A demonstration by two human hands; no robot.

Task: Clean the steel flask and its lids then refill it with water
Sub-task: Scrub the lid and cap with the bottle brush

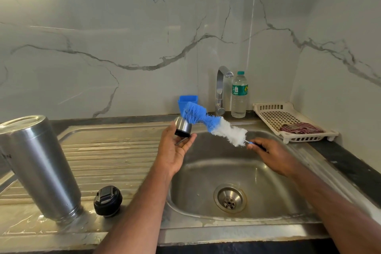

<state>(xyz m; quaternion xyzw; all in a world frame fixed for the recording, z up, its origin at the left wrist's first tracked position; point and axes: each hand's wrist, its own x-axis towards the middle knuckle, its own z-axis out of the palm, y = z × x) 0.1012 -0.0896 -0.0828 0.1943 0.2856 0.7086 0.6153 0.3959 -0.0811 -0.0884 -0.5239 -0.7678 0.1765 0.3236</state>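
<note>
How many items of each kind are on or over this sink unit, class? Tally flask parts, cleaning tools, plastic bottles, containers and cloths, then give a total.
Flask parts: 3 (steel flask, black lid, steel cap)
Cleaning tools: 1 (bottle brush)
Plastic bottles: 1 (water bottle)
Containers: 2 (blue holder, white tray)
Cloths: 1 (striped cloth)
Total: 8

Bright, soft light fills the scene; a white glare blows out the corner far above the steel flask (pixel 39 168). Edges bow outward, and the bottle brush (pixel 214 126) smears slightly with motion.
</note>
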